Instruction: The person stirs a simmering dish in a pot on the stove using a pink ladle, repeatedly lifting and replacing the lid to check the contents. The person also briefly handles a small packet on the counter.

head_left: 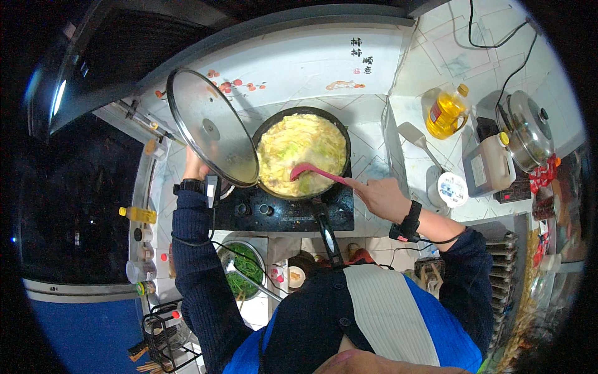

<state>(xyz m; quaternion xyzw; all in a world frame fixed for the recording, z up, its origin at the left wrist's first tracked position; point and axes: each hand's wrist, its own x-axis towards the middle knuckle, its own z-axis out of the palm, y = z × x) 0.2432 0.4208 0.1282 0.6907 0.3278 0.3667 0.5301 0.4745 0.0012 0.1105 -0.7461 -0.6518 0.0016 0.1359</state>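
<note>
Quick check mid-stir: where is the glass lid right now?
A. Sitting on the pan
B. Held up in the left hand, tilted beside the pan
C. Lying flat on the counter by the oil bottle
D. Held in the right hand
B: the left hand holds the glass lid raised and tilted at the left of the pan, which is uncovered, while the right hand holds the pink spatula in the food.

The left arm, in a dark sleeve, reaches up and forward, the left hand [195, 167] raised with its fingers closed. The right arm bends inward at the elbow, the right hand [383, 198] closed in a pinch.
</note>
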